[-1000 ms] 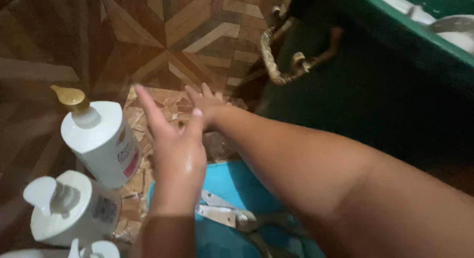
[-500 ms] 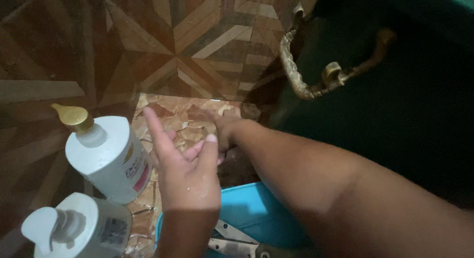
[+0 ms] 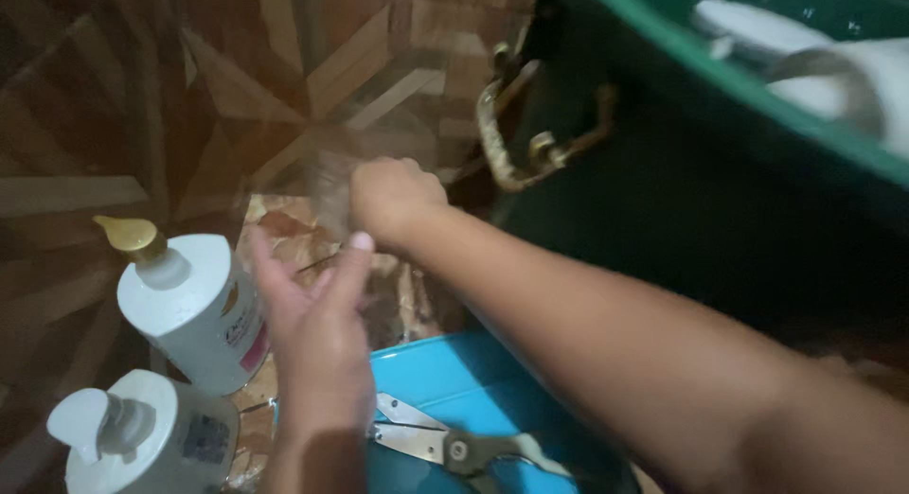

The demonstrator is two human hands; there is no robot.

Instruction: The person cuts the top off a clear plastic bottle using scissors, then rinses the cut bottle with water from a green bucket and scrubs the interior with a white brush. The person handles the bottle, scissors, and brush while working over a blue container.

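Hands: the left hand (image 3: 317,338) is hovering open, palm turned inward, fingers spread and loosely curled, holding nothing. The right hand (image 3: 393,199) is reaching further out with fingers curled into a loose fist; whether it is gripping something small cannot be told, the picture being blurred there.

Just left of the left hand: a white pump bottle (image 3: 194,305) with a gold spout is standing upright, nearly touching the wrist. Nearer the person and lower left, a second white pump bottle (image 3: 142,437) is standing.

Below both forearms: a blue tub (image 3: 445,371) is sitting with scissors (image 3: 454,445) lying across it, blades pointing toward the left wrist.

Beyond the right hand: a brass tap (image 3: 516,139) is projecting from the dark side of a green basin (image 3: 748,87).

Handling note: the hands appear to be rubbing or lathering, so it would be wise to be keeping them over the patterned floor (image 3: 114,97), well away from the scissor blades, and to be avoiding knocking the nearer bottle.
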